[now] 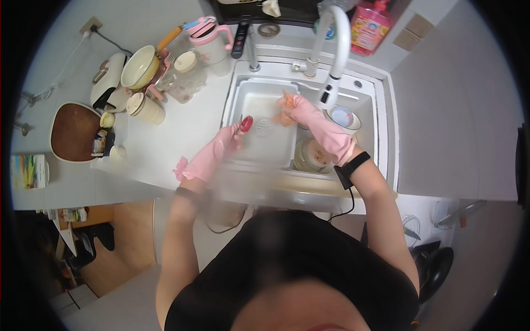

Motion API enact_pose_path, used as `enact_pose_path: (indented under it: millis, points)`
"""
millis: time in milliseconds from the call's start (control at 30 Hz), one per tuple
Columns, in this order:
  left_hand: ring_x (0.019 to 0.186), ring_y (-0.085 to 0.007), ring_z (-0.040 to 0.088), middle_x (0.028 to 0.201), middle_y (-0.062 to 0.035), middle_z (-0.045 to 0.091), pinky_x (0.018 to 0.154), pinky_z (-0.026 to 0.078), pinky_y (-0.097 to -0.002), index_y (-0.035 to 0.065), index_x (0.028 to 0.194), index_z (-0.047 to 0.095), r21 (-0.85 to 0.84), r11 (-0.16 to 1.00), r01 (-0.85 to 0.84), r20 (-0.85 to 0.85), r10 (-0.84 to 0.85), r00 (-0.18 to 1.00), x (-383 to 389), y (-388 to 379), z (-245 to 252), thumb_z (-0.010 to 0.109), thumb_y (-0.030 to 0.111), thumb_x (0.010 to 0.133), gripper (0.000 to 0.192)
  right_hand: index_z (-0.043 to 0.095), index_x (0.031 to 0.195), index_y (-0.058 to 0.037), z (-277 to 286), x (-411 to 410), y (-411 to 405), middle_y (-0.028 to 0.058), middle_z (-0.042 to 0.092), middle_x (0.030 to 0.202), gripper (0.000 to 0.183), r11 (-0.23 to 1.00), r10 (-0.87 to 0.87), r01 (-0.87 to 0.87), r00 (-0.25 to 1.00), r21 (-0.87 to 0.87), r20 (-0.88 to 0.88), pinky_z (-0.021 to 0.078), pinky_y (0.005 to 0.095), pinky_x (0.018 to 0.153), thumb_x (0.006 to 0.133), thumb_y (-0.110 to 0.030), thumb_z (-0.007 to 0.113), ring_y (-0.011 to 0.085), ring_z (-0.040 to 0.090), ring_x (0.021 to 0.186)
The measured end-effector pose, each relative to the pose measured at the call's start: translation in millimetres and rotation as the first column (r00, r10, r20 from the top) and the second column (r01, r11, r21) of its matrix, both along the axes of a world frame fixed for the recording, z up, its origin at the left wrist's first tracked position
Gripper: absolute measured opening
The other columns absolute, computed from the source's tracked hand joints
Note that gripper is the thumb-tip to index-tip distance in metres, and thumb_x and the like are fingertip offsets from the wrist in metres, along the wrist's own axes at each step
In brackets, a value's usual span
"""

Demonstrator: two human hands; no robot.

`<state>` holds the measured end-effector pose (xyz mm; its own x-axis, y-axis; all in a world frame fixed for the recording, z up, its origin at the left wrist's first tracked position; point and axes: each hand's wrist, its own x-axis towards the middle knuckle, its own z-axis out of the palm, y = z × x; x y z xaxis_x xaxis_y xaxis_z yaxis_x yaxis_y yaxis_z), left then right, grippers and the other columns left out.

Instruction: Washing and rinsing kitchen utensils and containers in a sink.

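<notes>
Both hands wear pink rubber gloves. Over the left side of a white basin (265,155) set in the sink, my left hand (225,140) grips a small utensil with a red part (247,123) and a thin metallic-looking part; its exact kind is unclear. My right hand (301,111) is closed around a crumpled orange cloth or scrubbing mesh (287,119) above the basin's right edge. A perforated drain patch (264,127) shows in the basin floor. In the sink's right compartment are small bowls (342,116) and a round clear container (304,159) with a pinkish piece inside.
A white pull-down faucet (341,49) arches over the sink's right side. Behind it stands a pink soap bottle (369,31). On the left counter are a pink-lidded pitcher (213,47), a cream pan (140,68), a lidded cup (147,108) and a brown-faced tray (74,132).
</notes>
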<state>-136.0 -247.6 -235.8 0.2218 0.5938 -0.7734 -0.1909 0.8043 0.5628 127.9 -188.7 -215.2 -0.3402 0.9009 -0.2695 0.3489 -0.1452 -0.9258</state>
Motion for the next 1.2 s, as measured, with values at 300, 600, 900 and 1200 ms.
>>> enact_pose_path:
  millis: [300,600,900,1200]
  points:
    - [0.042,-0.0169,0.048,0.056,-0.0007,0.048,0.044,0.044,-0.0308,0.0095,0.074,0.053,0.104,0.978,0.181,-0.171,-0.162,0.972,-34.4,-17.5,-51.9,0.042,0.043,0.097,0.042,0.058,0.114,-0.0044,-100.7,-73.5,40.6,0.0201,0.062,0.110,0.043,0.936,0.018,-0.315,0.486,0.156,0.874,0.0495,0.0382,0.088,0.075,-0.018,0.069,0.0346,0.059,0.105]
    - [0.047,-0.0187,0.052,0.061,-0.0044,0.052,0.046,0.043,-0.0317,0.0044,0.077,0.054,0.195,0.957,0.214,-0.278,-0.156,0.948,-52.9,-35.4,-106.7,0.042,0.042,0.097,0.044,0.067,0.091,-0.0058,-116.7,-135.3,54.7,0.0180,0.065,0.097,0.022,0.960,0.063,-0.242,0.676,0.141,0.734,0.0495,0.0392,0.077,0.084,-0.022,0.053,0.0320,0.064,0.087]
    - [0.050,-0.0187,0.053,0.060,-0.0047,0.051,0.050,0.044,-0.0313,0.0044,0.075,0.055,0.036,0.949,0.315,-0.299,-0.290,0.909,-26.1,-7.1,-58.3,0.043,0.042,0.097,0.045,0.065,0.085,-0.0032,-141.1,-97.1,50.4,0.0192,0.064,0.083,0.019,0.827,0.500,-0.551,0.625,-0.115,0.599,0.0489,0.0393,0.073,0.074,-0.019,0.062,0.0326,0.063,0.082]
    - [0.050,-0.0180,0.053,0.059,-0.0046,0.052,0.049,0.042,-0.0314,0.0046,0.074,0.055,0.142,0.901,0.409,-0.306,-0.353,0.884,-10.9,0.8,-52.1,0.040,0.042,0.098,0.047,0.060,0.096,-0.0033,-232.4,-117.0,75.1,0.0199,0.060,0.104,0.024,0.989,-0.132,0.125,0.987,0.085,0.086,0.0469,0.0407,0.080,0.079,-0.020,0.060,0.0340,0.060,0.091]
